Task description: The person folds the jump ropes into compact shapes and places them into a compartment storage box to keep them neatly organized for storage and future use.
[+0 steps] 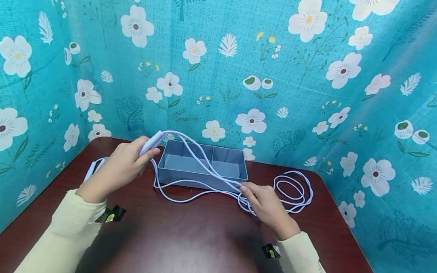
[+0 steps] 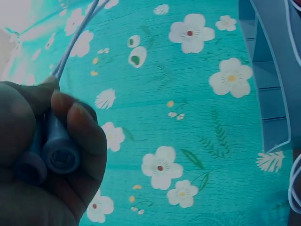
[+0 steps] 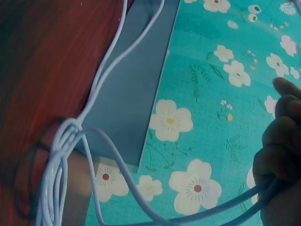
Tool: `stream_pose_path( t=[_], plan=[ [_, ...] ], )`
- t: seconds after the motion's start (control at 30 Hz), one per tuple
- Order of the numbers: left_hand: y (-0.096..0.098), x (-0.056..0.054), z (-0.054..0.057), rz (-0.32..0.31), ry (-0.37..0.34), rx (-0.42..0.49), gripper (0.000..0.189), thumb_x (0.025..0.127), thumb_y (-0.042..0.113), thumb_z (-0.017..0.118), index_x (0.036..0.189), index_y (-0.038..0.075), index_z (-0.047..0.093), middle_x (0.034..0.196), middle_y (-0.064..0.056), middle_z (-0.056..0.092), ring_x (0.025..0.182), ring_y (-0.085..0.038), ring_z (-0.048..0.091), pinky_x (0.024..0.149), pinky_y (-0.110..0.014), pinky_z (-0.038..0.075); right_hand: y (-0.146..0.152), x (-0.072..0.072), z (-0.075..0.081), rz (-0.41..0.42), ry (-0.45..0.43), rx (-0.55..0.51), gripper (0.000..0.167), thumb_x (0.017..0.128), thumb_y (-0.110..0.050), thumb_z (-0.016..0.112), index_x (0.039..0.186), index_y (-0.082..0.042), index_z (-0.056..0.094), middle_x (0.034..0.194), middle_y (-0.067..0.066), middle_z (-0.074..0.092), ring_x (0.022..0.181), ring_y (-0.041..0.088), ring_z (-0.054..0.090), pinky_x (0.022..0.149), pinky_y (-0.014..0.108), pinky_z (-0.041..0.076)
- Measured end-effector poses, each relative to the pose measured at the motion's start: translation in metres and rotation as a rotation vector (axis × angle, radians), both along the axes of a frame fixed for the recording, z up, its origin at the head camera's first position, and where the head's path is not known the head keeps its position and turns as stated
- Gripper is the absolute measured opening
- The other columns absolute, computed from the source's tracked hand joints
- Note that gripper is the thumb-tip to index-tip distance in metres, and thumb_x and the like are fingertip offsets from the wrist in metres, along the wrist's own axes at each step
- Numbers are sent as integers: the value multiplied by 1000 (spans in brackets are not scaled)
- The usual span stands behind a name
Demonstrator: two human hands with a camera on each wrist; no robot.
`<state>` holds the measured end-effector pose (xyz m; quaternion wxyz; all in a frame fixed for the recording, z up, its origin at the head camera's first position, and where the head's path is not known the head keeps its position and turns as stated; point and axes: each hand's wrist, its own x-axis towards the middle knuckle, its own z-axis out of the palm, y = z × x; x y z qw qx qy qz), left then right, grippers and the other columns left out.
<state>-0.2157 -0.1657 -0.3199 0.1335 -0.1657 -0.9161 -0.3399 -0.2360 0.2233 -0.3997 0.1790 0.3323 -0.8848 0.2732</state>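
In the head view my left hand (image 1: 124, 163) grips a pale lavender jump rope handle (image 1: 151, 143), tilted up over the table. The left wrist view shows two handle ends (image 2: 62, 157) side by side inside that hand. A doubled cord (image 1: 231, 182) runs from there to my right hand (image 1: 265, 203), which pinches it between thumb and fingers. More cord lies below and behind the right hand, with loose loops (image 1: 310, 194) to its right. Another pale handle (image 1: 90, 171) is partly hidden behind my left wrist; which rope it belongs to I cannot tell.
A grey-blue divided box (image 1: 183, 178) stands at the back of the dark red-brown table (image 1: 177, 245), with cord crossing above it and along its front. A turquoise flowered cloth (image 1: 214, 97) surrounds the table at the back and sides.
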Motion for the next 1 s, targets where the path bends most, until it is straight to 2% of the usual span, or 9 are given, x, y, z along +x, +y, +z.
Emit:
stream_pose_path(
  t=[0.1,0.2,0.33,0.43,0.53,0.63,0.77,0.9,1.0],
  plan=[
    [6,-4,-6,31,-8,-12,32,99,34,54,112,5,50,71,-7,48,59,-20,46,51,-34,42,-7,3,-5,-1,7,60,17,100,-29,56,93,-23,70,75,-13,60,68,3,52,65,27,49],
    [11,-8,-13,50,-18,-32,26,100,28,55,111,5,48,73,-8,47,60,-20,46,51,-34,41,-13,9,-7,11,17,136,15,98,-31,58,94,-25,72,79,-15,63,70,1,54,68,28,51],
    [16,-15,-22,80,-11,-46,22,100,22,55,108,4,48,71,-8,47,57,-20,45,50,-34,40,-25,17,-9,101,101,259,18,97,-37,58,92,-26,71,77,-20,61,69,0,55,64,26,50],
    [20,-19,-28,66,-36,-33,21,100,21,55,108,3,47,70,-8,45,55,-20,44,49,-34,39,-35,23,-12,168,122,335,23,99,-39,55,88,-25,70,74,-19,59,65,-1,54,61,25,48],
    [24,-19,-31,-5,-78,-19,20,100,22,54,105,4,49,69,-7,45,54,-19,43,49,-34,40,-42,24,-15,174,8,368,26,101,-36,51,93,-21,71,79,-16,62,67,-1,54,65,26,50],
    [28,-14,-31,-113,-134,-14,20,100,26,54,103,7,50,67,-6,45,51,-17,44,47,-34,41,-44,20,-19,156,-211,335,29,100,-36,52,111,-14,69,81,-14,63,69,-1,55,67,26,50],
    [38,-6,-30,-254,-207,13,18,101,29,54,105,11,51,63,-3,48,46,-15,48,44,-34,45,-48,16,-24,166,-409,251,58,97,-47,53,140,-8,50,81,-11,67,70,0,60,69,27,51],
    [49,2,-32,-377,-278,42,17,101,31,54,105,15,53,63,-2,51,45,-13,50,45,-34,47,-57,13,-25,146,-414,166,72,96,-57,48,150,-10,37,92,-9,68,82,2,64,80,32,51],
    [56,6,-34,-429,-331,67,20,100,35,53,108,17,53,66,-3,52,46,-13,50,46,-35,48,-65,11,-24,120,-388,40,63,99,-52,44,150,-14,36,113,-5,65,103,6,61,91,38,48]
  ],
)
